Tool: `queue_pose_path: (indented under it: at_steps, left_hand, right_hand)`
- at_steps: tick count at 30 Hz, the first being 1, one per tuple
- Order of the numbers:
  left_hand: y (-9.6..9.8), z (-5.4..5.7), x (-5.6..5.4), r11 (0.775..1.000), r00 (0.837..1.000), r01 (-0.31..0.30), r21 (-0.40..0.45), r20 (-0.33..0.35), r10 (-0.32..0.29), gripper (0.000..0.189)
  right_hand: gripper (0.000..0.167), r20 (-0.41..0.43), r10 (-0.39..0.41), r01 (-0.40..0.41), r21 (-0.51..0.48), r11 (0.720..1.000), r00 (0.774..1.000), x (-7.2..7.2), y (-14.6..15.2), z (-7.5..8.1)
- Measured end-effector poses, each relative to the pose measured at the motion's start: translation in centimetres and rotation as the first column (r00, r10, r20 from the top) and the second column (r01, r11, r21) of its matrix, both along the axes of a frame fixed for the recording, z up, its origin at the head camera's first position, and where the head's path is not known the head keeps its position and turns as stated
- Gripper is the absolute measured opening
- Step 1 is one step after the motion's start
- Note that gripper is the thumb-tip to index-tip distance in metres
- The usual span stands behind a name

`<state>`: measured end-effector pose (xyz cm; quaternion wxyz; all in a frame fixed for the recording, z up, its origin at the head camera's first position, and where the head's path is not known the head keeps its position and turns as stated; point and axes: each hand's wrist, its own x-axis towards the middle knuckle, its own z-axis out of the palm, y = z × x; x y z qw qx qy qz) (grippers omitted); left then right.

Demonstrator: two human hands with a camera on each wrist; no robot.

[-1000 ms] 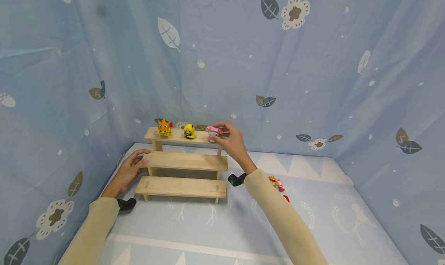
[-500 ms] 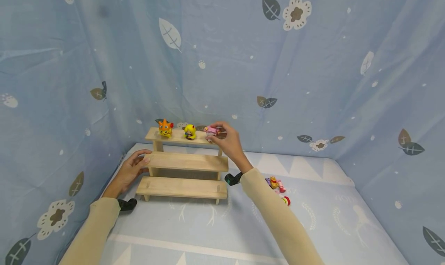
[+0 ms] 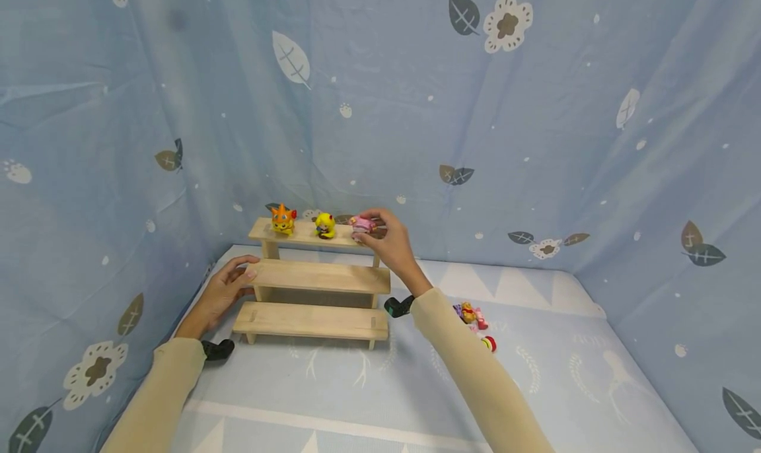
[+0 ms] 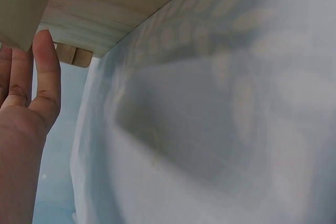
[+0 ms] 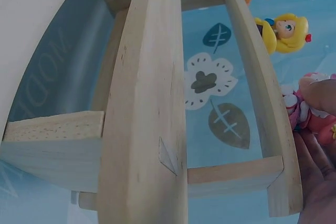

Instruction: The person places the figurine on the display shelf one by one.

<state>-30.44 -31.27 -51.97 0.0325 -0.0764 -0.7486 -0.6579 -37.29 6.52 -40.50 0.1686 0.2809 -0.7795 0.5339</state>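
At the right end of the top shelf, my right hand pinches a pink figurine between thumb and fingers. The figurine is at the shelf's level; its base is partly hidden by the fingers. My left hand holds the left end of the middle shelf of a three-step wooden display stand. In the left wrist view, fingers reach up to the wood. An orange-and-yellow figurine and a yellow-haired figurine stand on the top shelf, left of the pink one.
Several small figurines lie on the pale blue cloth to the right, partly hidden behind the right sleeve. A patterned blue curtain rises close behind the stand and along both sides.
My right hand and the pink figurine have shifted slightly left along the top shelf, and the figurine has turned a little. More of the loose figurines shows past the sleeve. My left hand stays put.
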Motion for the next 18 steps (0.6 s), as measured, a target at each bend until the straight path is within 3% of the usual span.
queue_pose_path:
  at_steps: [10, 18]
  left_hand:
    - [0.0, 0.0, 0.0, 1.000, 1.000, -0.004, -0.005, 0.011, 0.004, 0.049]
    - [0.0, -0.2, -0.1, 1.000, 1.000, -0.002, -0.022, 0.006, 0.002, 0.053]
  right_hand:
    - [0.048, 0.025, 0.062, -0.064, 0.063, 0.996, 0.998, 0.3, 1.2, 0.2]
    - [0.051, -0.005, 0.030, -0.030, 0.074, 0.997, 1.000, 1.2, 3.8, 0.4]
